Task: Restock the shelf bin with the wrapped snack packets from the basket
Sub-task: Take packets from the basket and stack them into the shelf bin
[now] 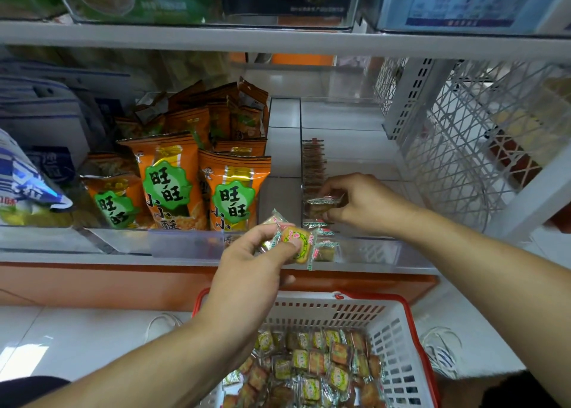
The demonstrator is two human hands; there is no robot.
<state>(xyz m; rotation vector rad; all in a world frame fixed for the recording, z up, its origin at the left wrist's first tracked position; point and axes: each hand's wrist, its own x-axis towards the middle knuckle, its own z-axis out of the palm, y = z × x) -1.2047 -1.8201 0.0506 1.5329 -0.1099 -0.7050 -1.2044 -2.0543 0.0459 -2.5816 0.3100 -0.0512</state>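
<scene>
Left hand (256, 262): fingers and thumb curled, pinching a few wrapped snack packets (296, 242) just in front of the clear shelf bin (364, 250).
Right hand (355, 205): inside the bin at 1 o'clock from the left hand, fingers bent around one packet (324, 200), setting it against a standing row of packets (313, 163).
Basket (398, 339): white with red rim, at 6 o'clock, holding many more packets (312, 367).
Orange snack bags (197, 178): next bin, at 9 o'clock.
Hard to see: right fingertips hidden behind the packet; basket bottom cut off.
</scene>
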